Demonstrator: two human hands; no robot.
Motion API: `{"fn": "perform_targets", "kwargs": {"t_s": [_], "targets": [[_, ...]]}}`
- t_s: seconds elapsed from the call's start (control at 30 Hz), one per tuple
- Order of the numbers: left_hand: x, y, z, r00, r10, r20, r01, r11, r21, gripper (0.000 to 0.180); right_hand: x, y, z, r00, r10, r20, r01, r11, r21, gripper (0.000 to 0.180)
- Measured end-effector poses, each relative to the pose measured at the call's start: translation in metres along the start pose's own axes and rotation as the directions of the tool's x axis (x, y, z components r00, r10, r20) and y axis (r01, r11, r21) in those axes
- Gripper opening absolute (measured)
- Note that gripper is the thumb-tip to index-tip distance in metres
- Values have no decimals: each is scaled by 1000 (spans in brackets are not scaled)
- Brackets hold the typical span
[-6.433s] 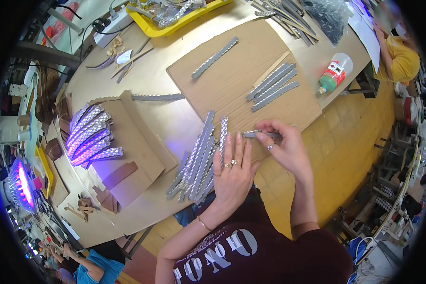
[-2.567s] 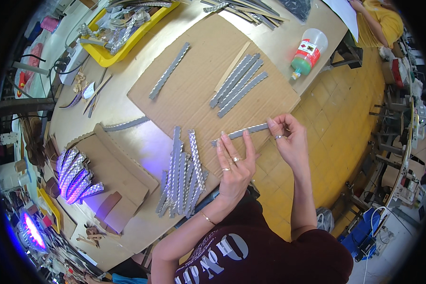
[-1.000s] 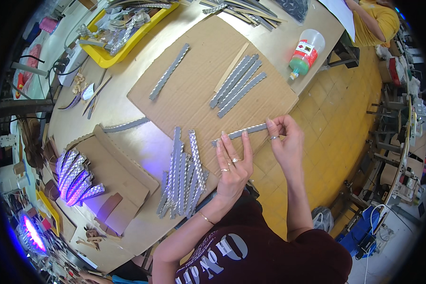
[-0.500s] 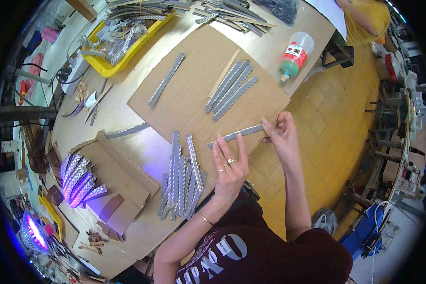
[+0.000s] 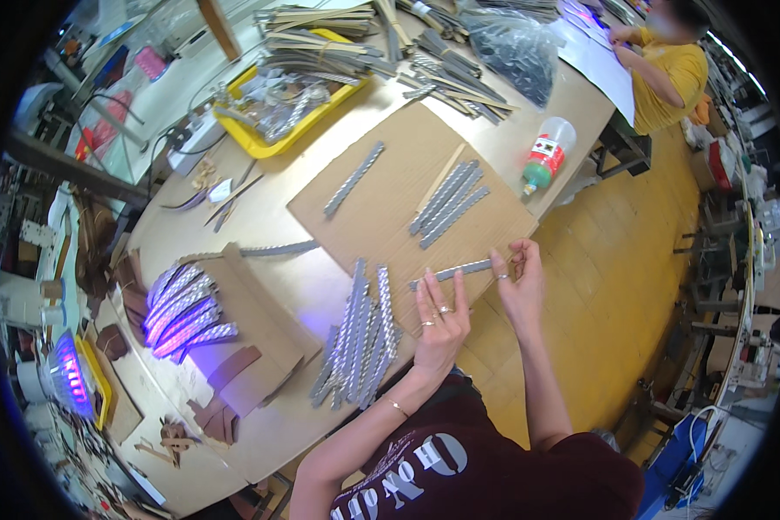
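Note:
A narrow grey strip with a silvery braided edge [image 5: 472,268] lies near the front right edge of a cardboard sheet [image 5: 355,225]. My left hand [image 5: 442,336] has its fingers stretched out, their tips resting on the strip's left part; its thumb is hidden. At the strip's right end, my right hand [image 5: 520,282] pinches it between thumb and fingers. Farther back on the cardboard are several similar strips [image 5: 449,198] side by side, a plain tan strip [image 5: 439,178] and one separate braided strip [image 5: 354,179]. Left of my left hand lies a loose pile of braided strips [image 5: 360,342].
A purple-lit bundle of braided strips [image 5: 186,308] rests on folded cardboard [image 5: 264,325], near a glowing lamp [image 5: 69,377]. Behind are a yellow tray [image 5: 290,143], strip bundles [image 5: 321,39] and a plastic bag [image 5: 516,56]. A bottle [image 5: 546,156] stands far right, near a co-worker in yellow [image 5: 672,78].
The view has shifted, so the table appears lower and farther right, and more of the co-worker shows. Both hands stay at the same strip, with little visible change in their grip.

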State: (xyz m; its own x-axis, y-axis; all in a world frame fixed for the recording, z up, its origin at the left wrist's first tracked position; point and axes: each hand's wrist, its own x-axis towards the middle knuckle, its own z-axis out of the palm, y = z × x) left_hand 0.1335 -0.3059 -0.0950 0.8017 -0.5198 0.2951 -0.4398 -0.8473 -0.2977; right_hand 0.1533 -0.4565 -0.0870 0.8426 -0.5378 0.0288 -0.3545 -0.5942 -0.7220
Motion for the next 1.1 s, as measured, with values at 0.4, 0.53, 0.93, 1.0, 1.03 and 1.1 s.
{"fn": "perform_targets", "kwargs": {"t_s": [0.4,0.53,0.93,1.0,1.03,1.1], "targets": [[-43,-91,-57,924,-381,-10,133,348,-928,37,-11,-47,8,705,-653,278,695,715,-84,27],[-89,-120,-79,838,-542,-66,178,385,-906,26,2,-29,18,673,-694,257,735,666,-127,20],[-180,-175,-84,319,-937,-143,584,314,-748,21,-41,-206,38,514,-570,641,338,821,459,17],[-178,-176,-78,256,-965,-61,571,202,-796,24,-67,-244,55,312,-587,747,321,805,499,19],[-175,-178,-73,205,-979,1,568,119,-814,25,-76,-260,63,206,-594,778,313,793,523,20],[-169,-183,-63,123,-982,143,482,-67,-873,29,-94,-282,75,163,-554,817,392,796,462,23]]}}
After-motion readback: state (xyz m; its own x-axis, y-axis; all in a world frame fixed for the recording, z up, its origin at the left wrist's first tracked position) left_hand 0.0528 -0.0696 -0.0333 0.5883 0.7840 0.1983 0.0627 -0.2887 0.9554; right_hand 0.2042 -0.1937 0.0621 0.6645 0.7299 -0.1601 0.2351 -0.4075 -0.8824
